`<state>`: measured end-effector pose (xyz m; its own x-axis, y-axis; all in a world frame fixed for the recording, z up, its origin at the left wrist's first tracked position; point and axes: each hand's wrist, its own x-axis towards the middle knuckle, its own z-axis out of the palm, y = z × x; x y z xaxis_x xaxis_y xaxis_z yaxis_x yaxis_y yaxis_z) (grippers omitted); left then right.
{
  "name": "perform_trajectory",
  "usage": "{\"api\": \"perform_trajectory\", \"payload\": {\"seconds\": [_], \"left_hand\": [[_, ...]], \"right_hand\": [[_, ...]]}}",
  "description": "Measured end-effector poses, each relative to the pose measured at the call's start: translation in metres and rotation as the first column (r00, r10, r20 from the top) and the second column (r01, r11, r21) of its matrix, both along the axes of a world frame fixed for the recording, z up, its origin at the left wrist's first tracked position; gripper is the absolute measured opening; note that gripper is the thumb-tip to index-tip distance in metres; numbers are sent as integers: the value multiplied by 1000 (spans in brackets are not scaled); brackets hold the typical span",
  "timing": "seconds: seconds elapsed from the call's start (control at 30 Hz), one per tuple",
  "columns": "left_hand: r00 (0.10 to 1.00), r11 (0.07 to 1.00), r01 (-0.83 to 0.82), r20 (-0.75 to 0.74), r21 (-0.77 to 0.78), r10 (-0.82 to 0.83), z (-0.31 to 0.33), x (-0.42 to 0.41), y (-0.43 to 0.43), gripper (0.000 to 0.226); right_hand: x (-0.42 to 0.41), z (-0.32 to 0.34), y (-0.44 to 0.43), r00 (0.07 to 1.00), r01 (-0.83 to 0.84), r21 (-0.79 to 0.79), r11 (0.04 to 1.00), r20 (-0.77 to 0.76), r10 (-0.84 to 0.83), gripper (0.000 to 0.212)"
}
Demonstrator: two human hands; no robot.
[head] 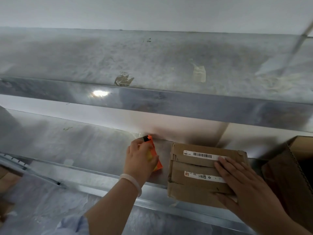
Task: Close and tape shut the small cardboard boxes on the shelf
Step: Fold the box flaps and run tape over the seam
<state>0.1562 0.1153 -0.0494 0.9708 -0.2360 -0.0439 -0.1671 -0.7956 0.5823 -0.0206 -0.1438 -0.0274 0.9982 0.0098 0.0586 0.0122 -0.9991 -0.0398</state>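
Nearest, right hand (pixel 245 187): is being laid flat on the right part of the lid, fingers straight and spread; nothing is being gripped.
Small box (pixel 191 185): is being held down at the front edge of the lower shelf (pixel 84 150), flaps folded shut, two white labels on top; whether the seam is taped cannot be told.
Handling: judged light, with creased cardboard soft enough to dent; it is best being steadied by a flat palm on the flaps, not squeezed at the sides.
Left hand (pixel 139 158): is being curled round an orange tool (pixel 155 150), a pale bracelet (pixel 133 182) on the wrist.
Orange tool: is being rested on the shelf, just left of the box and apart from it; possibly the tape cutter, though that cannot be told.
Big box (pixel 288 175): is being left open at the right.
Upper shelf (pixel 152 65): is being shown as scuffed metal with tape scraps.
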Motion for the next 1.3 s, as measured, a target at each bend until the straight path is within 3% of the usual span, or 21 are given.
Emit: {"api": "perform_trajectory", "payload": {"seconds": [0.1, 0.17, 0.27, 0.33, 0.43, 0.73, 0.83, 0.93, 1.07, 1.13, 1.3], "left_hand": [[980, 977, -193, -67, -91, 188, 4, -8, 0, 72], [927, 934, -327, -243, -148, 286, 4, -9, 3, 84], [851, 873, -415, -450, -257, 273, -3, -10, 8, 53], [871, 898, -376, -418, -227, 258, -6, -10, 10, 31], [894, 916, -350, -362, -196, 263, -5, -9, 12, 21], [949, 917, -241, -273, -317, 154, 36, -15, 26, 21], [960, 895, -179, -270, -410, 68, 64, -18, 31, 37], [957, 818, -133, -286, -559, -40, 89, -25, 35, 62], [933, 618, -127, -305, -776, -192, 112, -38, 33, 40], [907, 527, -166, -340, -833, -250, 115, -44, 30, 42], [778, 416, -263, -446, -871, -442, 108, -66, 4, 46]], "right_hand": [[0, 0, 0, 1000, 4, -4, 1000, -11, -4, 79], [0, 1, 0, 1000, 6, -3, 1000, -20, -6, 79], [1, 2, 1, 1000, 9, 1, 1000, -30, -9, 80], [1, 2, 2, 1000, 8, 5, 1000, -27, -8, 80], [1, 1, 2, 1000, 7, -2, 1000, -3, -7, 81], [0, 9, 6, 998, 49, 8, 999, -42, -49, 80], [-1, 7, 6, 998, 57, -10, 998, -41, -57, 78], [0, 7, 6, 998, 64, -39, 997, -23, -65, 78], [2, 10, 4, 998, 60, -86, 994, -16, -62, 77], [3, 12, 4, 999, 49, -89, 995, -15, -50, 73], [3, 12, 8, 996, 61, -73, 995, -67, -66, 72]]}}
